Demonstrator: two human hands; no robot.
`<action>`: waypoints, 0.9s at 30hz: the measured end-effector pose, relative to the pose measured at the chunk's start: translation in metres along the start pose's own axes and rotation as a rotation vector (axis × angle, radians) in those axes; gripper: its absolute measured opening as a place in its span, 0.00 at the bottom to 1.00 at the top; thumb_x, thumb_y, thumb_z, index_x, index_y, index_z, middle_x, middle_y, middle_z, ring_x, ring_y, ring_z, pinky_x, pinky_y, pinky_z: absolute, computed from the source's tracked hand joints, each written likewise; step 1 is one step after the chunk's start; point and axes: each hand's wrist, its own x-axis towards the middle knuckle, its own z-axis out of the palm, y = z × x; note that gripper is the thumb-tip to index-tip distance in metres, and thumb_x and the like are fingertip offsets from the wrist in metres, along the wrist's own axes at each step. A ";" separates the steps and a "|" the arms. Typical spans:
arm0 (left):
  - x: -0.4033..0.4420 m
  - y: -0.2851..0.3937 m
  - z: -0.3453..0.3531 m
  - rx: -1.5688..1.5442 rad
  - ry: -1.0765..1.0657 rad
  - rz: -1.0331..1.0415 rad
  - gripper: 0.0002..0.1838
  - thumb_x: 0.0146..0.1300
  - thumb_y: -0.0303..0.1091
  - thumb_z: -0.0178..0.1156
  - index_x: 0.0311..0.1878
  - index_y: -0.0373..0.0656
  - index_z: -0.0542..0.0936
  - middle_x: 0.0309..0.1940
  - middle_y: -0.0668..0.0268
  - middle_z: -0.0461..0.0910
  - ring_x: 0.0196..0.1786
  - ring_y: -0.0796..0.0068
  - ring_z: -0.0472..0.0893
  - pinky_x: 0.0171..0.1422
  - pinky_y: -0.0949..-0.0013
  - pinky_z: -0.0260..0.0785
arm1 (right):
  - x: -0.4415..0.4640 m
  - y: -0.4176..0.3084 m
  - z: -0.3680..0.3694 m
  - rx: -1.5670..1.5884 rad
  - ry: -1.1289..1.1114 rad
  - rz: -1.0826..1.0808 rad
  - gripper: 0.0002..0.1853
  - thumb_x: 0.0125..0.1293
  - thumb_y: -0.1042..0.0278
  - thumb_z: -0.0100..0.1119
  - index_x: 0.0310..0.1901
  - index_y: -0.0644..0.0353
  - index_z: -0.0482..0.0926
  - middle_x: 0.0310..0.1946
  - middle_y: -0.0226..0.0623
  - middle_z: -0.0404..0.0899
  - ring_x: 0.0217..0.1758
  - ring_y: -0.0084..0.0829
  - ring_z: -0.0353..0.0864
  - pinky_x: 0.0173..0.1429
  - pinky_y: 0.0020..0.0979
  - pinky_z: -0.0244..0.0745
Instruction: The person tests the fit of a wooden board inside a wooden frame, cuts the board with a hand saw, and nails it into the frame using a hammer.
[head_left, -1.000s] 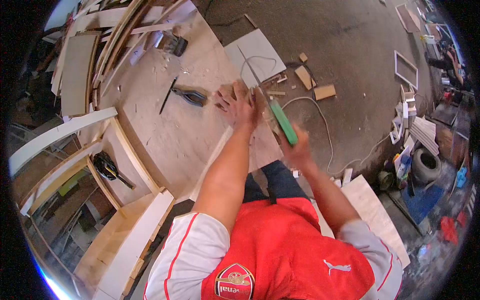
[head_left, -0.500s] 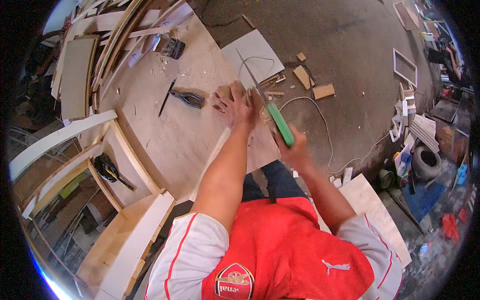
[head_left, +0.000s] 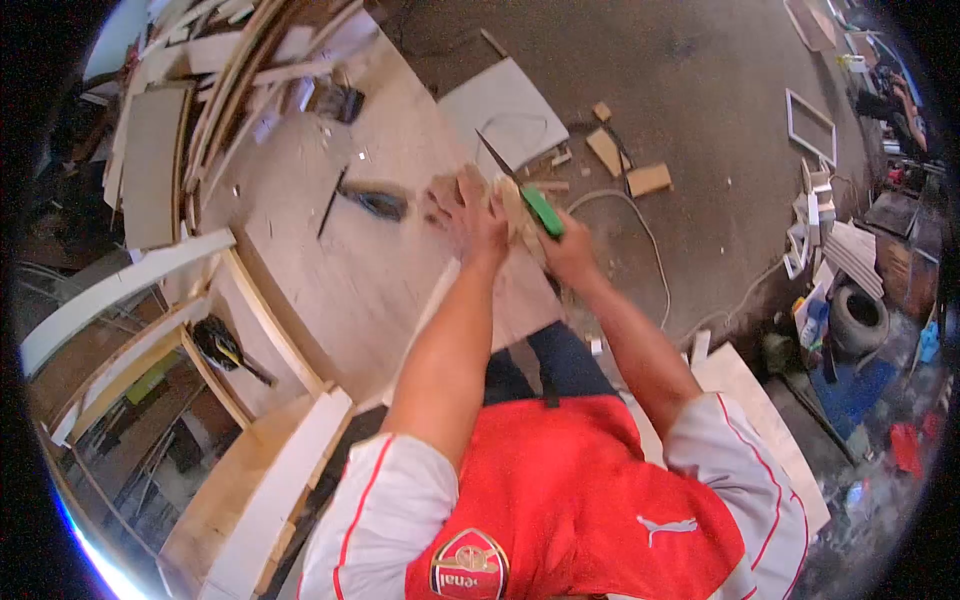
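My right hand (head_left: 572, 254) is wrapped around the green handle of a handsaw (head_left: 541, 208). The saw's dark, narrow blade points up and away, past the edge of the wooden worktop (head_left: 370, 290). At that edge my left hand (head_left: 470, 218) presses down with bent fingers on a pale piece of wood (head_left: 513, 208), right beside the blade. Much of this piece is hidden under the hand, and motion blurs the area. To the left of my left hand lie blurred pliers (head_left: 378, 204) and a dark pencil (head_left: 332, 202).
A curved wooden frame (head_left: 268, 310) stands at the left, and stacked wood strips (head_left: 215, 110) fill the upper left. On the floor are a white board (head_left: 505, 110), wood offcuts (head_left: 648, 180) and a cable (head_left: 655, 255). Another person (head_left: 905, 115) shows at the far right.
My right hand has pushed the saw forward and up, so its handle is now close to my left hand. The left hand stays in almost the same place.
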 end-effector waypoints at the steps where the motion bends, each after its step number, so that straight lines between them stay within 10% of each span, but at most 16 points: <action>1: 0.004 0.001 0.008 -0.013 -0.011 -0.010 0.41 0.72 0.68 0.47 0.83 0.60 0.58 0.83 0.42 0.43 0.85 0.33 0.37 0.82 0.27 0.34 | 0.002 0.011 -0.007 -0.049 0.027 0.010 0.12 0.64 0.70 0.69 0.46 0.65 0.81 0.31 0.55 0.83 0.33 0.44 0.88 0.38 0.41 0.77; 17: -0.022 -0.017 0.005 -0.162 0.126 0.311 0.44 0.64 0.70 0.60 0.78 0.57 0.67 0.75 0.49 0.61 0.80 0.40 0.55 0.82 0.36 0.44 | -0.111 0.010 -0.058 -0.169 0.131 -0.085 0.11 0.67 0.66 0.68 0.42 0.61 0.77 0.29 0.55 0.81 0.34 0.59 0.84 0.37 0.49 0.75; 27: -0.043 -0.039 -0.020 0.070 0.183 0.479 0.30 0.71 0.61 0.58 0.65 0.48 0.79 0.51 0.57 0.85 0.50 0.52 0.82 0.54 0.50 0.74 | -0.158 0.014 -0.082 -0.139 0.152 -0.069 0.12 0.68 0.65 0.68 0.45 0.61 0.78 0.30 0.55 0.81 0.35 0.59 0.85 0.37 0.49 0.76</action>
